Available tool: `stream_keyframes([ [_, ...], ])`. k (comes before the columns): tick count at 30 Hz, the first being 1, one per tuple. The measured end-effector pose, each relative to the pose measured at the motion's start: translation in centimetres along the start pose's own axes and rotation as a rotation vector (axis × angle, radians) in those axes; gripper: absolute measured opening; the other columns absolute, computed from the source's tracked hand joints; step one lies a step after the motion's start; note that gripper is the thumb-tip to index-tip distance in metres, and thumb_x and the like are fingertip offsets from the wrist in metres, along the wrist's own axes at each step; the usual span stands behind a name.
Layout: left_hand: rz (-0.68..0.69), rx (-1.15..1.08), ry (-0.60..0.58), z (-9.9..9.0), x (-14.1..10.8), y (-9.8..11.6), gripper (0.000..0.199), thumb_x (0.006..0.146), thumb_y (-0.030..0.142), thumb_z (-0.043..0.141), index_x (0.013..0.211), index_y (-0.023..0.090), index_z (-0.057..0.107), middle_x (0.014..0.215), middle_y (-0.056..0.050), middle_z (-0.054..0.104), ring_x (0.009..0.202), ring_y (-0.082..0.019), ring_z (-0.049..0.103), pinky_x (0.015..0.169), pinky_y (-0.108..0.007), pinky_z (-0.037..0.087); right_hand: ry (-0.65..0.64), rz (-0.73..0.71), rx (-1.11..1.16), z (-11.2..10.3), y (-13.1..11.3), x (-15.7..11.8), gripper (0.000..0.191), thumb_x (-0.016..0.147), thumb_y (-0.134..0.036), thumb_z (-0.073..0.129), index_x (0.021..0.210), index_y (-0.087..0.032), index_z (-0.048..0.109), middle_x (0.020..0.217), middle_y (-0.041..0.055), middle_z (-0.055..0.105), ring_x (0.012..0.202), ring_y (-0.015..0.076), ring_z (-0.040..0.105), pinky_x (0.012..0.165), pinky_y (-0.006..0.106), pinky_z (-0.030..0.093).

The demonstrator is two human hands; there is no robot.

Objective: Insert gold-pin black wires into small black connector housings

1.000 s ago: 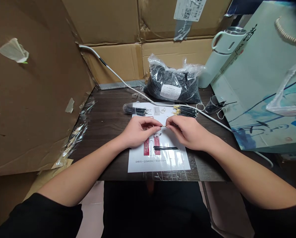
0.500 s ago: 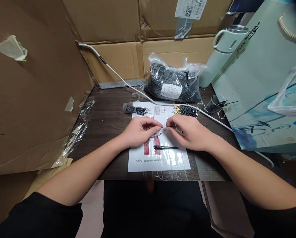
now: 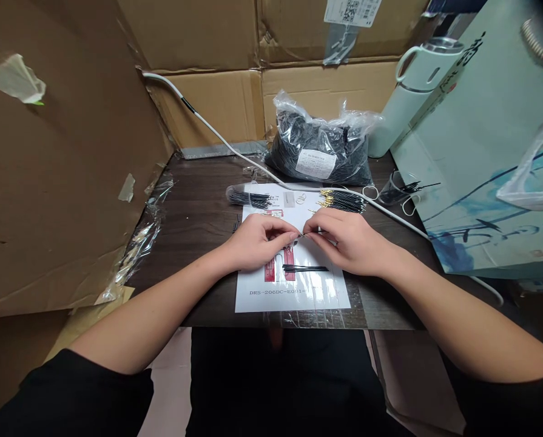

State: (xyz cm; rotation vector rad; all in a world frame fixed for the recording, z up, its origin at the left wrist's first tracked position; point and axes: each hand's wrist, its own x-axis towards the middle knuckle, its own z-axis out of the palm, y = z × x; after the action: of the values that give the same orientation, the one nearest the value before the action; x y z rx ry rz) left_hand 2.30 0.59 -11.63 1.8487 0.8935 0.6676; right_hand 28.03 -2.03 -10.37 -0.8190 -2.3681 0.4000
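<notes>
My left hand point(image 3: 263, 243) and my right hand point(image 3: 354, 243) meet fingertip to fingertip above a printed sheet point(image 3: 271, 300). Between my right thumb and fingers is a thin black wire point(image 3: 302, 235), its end pointing toward the left hand. My left thumb and forefinger are pinched at that end; whatever they hold is too small to make out. Just below the hands, several black wires point(image 3: 305, 268) lie side by side on the sheet. Beyond the right hand is a bundle of black wires with gold-coloured tips point(image 3: 341, 201). Past the left hand lies a bunch of black strands point(image 3: 250, 199) in clear plastic.
A clear bag of black pieces point(image 3: 319, 152) stands at the back, with a white cable point(image 3: 225, 142) running in front of it. To the right are a small clear cup point(image 3: 392, 189), a pale green bottle point(image 3: 401, 103) and a paper bag point(image 3: 494, 170). Cardboard walls point(image 3: 62, 182) enclose the left and back.
The hands stay pinched together over the sheet, with only a slight shift at the fingertips. The whole view has tilted a little.
</notes>
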Motion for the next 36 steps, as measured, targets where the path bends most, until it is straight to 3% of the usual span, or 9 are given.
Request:
stream_keyframes([
  [8,-0.047,-0.123,-0.029,0.0,0.2,0.2,0.023,0.098,0.035,0.075,0.099,0.016,0.087,0.084,-0.005,0.081,0.072,-0.015,0.067,0.067,-0.026,0.052,0.044,-0.034,0.019,0.5,0.0,0.1,0.012,0.113,-0.022,0.054,0.109,-0.02,0.065,0.093,0.0076,0.067,0.08,0.021,0.063,0.07,0.034,0.051],
  [17,-0.053,-0.128,-0.029,0.2,0.1,0.0,0.023,0.097,0.035,0.077,0.104,0.015,0.087,0.094,-0.009,0.083,0.08,-0.018,0.073,0.072,-0.029,0.058,0.014,-0.002,0.014,0.1,-0.1,0.1,0.011,0.11,-0.023,0.056,0.109,-0.019,0.066,0.095,0.0078,0.068,0.081,0.0208,0.062,0.071,0.035,0.05],
  [21,-0.048,-0.152,0.018,-0.5,0.1,0.1,0.029,0.091,0.032,0.081,0.114,0.014,0.085,0.097,-0.011,0.083,0.085,-0.02,0.076,0.077,-0.031,0.063,0.024,0.016,0.018,-0.1,-0.2,0.1,0.011,0.107,-0.018,0.054,0.106,-0.021,0.065,0.091,0.0062,0.067,0.078,0.0198,0.06,0.071,0.034,0.048],
  [25,-0.03,-0.091,0.053,-0.9,0.1,0.3,0.028,0.087,0.029,0.084,0.11,0.012,0.085,0.093,-0.011,0.082,0.08,-0.019,0.074,0.077,-0.031,0.063,0.047,0.025,0.023,-0.1,-0.2,0.2,0.011,0.106,-0.016,0.055,0.105,-0.021,0.064,0.091,0.0057,0.067,0.076,0.019,0.059,0.07,0.034,0.048],
  [36,0.042,-0.012,0.104,0.2,-0.2,0.4,0.019,0.091,0.031,0.083,0.1,0.016,0.088,0.088,-0.008,0.083,0.074,-0.016,0.073,0.07,-0.027,0.06,0.085,0.003,0.022,0.4,-0.2,0.2,0.01,0.108,-0.018,0.056,0.105,-0.021,0.064,0.091,0.0059,0.067,0.077,0.0195,0.06,0.069,0.034,0.048],
])
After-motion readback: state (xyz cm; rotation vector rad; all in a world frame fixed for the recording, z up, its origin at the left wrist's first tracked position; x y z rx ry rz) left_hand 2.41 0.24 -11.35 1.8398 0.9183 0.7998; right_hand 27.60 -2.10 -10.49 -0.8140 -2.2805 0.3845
